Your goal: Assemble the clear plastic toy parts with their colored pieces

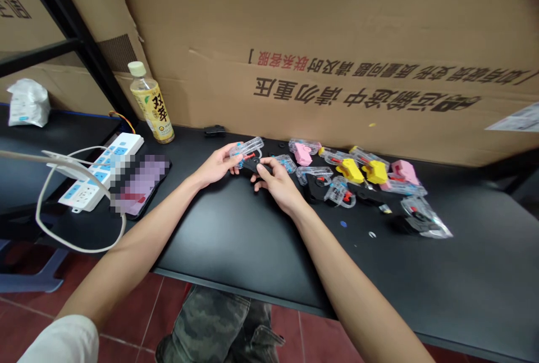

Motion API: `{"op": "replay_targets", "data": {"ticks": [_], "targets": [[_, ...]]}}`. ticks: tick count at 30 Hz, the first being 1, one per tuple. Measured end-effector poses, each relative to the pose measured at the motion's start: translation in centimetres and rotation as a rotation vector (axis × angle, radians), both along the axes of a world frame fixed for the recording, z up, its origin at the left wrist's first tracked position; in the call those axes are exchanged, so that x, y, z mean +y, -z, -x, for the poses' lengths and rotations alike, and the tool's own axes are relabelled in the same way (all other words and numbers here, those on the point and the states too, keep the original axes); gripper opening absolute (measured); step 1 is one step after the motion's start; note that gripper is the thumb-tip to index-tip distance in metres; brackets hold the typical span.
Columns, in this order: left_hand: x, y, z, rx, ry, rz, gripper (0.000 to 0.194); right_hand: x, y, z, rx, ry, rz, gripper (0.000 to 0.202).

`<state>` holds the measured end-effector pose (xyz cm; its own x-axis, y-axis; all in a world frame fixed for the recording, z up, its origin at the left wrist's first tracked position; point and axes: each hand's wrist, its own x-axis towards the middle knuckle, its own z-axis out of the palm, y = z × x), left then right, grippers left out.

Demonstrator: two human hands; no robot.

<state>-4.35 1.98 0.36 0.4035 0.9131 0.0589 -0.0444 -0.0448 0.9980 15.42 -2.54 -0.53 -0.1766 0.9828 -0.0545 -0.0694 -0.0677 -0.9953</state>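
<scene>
While both of my forearms reach in over the desk (236,239), I hold two small parts close together just above its surface, near the middle. My left hand (217,166) pinches a clear plastic piece (249,146), shaped like a toy pistol, between thumb and fingers; its long end points up and away from me, perhaps so that my grip leaves most of the see-through body in sight. Something red shows beside it. My right hand (280,183) grips a flat black piece (251,164) with the thumb on top and fingers curled under, a hold that seems to suit turning or steadying a thin part. The two pieces meet or overlap; I cannot tell whether they are joined.

To my right, more clear pieces lie in a loose cluster along the back, among pink parts (303,154) and yellow parts (350,171), probably set there to be within reach of my right hand while leaving me elbow room in front. A clear plastic bag (435,225) lies at the cluster's near right end. Over on my left, the phone (145,183) rests beside the power strip (103,169), and the bottle (152,108) stands upright near the cardboard (295,15), apart from the small parts, likely out of my way.
</scene>
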Motion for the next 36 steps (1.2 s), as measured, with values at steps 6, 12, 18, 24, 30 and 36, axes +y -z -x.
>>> {"op": "replay_targets", "data": {"ticks": [6,12,18,24,30,36], "targets": [[0.12,0.57,-0.11,0.001,0.014,-0.031,0.054,0.05,0.18,-0.1,-0.018,-0.005,-0.004,0.055],[-0.16,0.14,-0.15,0.03,0.025,-0.04,0.052,-0.04,0.36,0.17,-0.039,0.009,-0.018,0.056],[-0.42,-0.21,-0.19,0.041,0.035,-0.035,0.051,-0.1,0.41,0.14,-0.043,0.003,-0.013,0.055],[-0.3,0.02,-0.29,0.032,0.031,-0.049,0.05,-0.1,0.39,0.12,-0.044,0.008,-0.007,0.052],[-0.56,-0.28,-0.38,0.045,0.03,-0.054,0.049,-0.1,0.44,0.32,-0.048,0.032,-0.002,0.053],[-0.45,-0.09,-0.35,0.063,0.042,-0.077,0.053,-0.04,0.56,0.5,-0.033,0.061,0.006,0.052]]}}
